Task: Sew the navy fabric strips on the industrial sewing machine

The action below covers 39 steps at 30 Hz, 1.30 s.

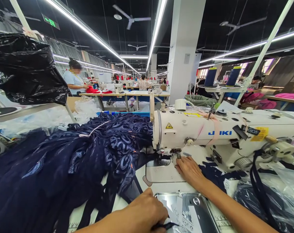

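Low in the middle, my left hand [147, 210] is closed over a thin dark strip [169, 224], whose narrow end sticks out past the fingers. It is above the metal tray [211, 218] with white labels [183, 215] in it. My right hand [189, 168] rests on the bed of the white JUKI sewing machine [197, 127], right of the presser foot [159, 158]. Its fingers are bent in just below the coiled tension spring [177, 152]; what they pinch, if anything, is hidden. Navy patterned fabric [122, 149] lies heaped left of the needle.
A black plastic bag [31, 71] hangs at the left. Navy scraps [211, 170] and a clear plastic bag [265, 194] lie at the right. Navy thread cones [210, 77] stand behind the machine. A co-worker [75, 77] handles red fabric at another table.
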Each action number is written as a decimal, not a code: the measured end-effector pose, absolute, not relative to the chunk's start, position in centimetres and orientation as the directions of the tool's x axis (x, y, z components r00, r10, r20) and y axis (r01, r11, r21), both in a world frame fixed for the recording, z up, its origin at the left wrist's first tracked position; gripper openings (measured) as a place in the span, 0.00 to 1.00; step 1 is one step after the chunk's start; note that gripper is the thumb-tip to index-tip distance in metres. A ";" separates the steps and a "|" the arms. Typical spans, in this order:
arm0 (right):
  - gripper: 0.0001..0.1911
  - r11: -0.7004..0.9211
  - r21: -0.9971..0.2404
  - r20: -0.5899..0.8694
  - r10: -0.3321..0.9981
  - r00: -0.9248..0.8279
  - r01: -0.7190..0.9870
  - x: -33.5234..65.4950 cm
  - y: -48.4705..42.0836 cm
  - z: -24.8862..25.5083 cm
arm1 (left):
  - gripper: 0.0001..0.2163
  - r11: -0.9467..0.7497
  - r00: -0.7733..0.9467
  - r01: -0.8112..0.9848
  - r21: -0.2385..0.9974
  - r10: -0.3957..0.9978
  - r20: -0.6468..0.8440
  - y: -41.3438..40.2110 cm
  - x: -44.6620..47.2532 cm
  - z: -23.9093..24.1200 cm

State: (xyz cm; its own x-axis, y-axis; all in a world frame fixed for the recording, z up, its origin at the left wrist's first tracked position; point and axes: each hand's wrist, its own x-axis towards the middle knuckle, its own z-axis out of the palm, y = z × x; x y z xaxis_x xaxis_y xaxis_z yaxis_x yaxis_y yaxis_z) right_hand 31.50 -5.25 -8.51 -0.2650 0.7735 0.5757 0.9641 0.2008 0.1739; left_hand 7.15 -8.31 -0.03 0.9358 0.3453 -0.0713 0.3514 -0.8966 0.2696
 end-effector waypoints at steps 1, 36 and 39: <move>0.09 0.205 0.176 0.575 0.772 -0.270 0.963 31.5 -5.2 -8.6 | 0.07 -0.861 0.917 0.392 0.324 0.396 -0.057 -8.3 7.4 0.1; 0.08 0.341 -0.254 0.321 0.913 -0.254 0.905 27.7 -2.1 -7.3 | 0.16 -0.957 0.947 0.286 -0.041 0.275 0.166 -2.1 8.6 -6.3; 0.08 0.349 -0.362 0.321 0.917 -0.236 0.864 28.0 -1.9 -7.8 | 0.15 -0.956 0.947 0.289 -0.055 0.277 0.160 -2.1 8.7 -6.1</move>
State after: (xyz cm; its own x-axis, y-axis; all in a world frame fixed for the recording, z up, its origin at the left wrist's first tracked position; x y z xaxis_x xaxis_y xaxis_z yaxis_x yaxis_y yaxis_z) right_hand 27.99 -1.88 -7.82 -0.2363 0.9171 0.3211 0.8640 0.3495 -0.3625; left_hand 8.66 -2.07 -6.09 0.9473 0.2774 0.1603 0.2893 -0.9557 -0.0553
